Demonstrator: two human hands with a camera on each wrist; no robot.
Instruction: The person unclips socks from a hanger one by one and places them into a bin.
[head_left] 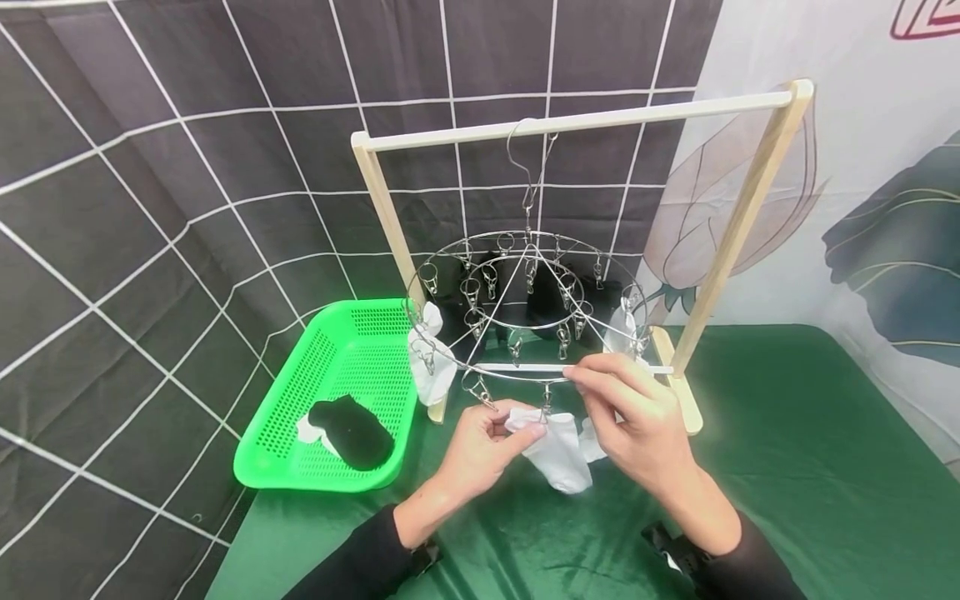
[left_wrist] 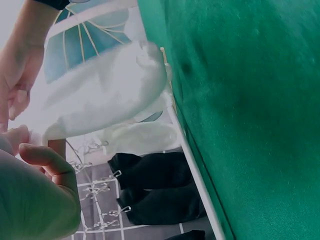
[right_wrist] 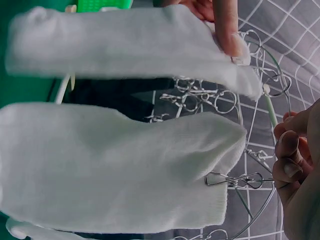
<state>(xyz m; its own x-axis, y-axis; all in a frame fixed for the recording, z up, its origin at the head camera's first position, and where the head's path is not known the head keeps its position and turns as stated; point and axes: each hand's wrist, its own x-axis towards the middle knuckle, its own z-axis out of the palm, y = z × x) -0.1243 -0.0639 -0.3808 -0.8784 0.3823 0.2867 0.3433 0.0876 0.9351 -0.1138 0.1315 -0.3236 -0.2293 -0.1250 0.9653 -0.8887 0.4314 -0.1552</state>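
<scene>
My left hand [head_left: 483, 446] pinches the white sock [head_left: 561, 458] by its cuff, thumb against fingers; the sock hangs just right of that hand, beneath a front clip [head_left: 547, 398]; my right hand [head_left: 637, 421], fingers curled, grips the round hanger [head_left: 525, 380] at its rim, above the sock.

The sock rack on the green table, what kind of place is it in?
Probably an indoor laundry-drying spot: white socks hang from a round clip hanger on the rack, beside a green basket.
</scene>
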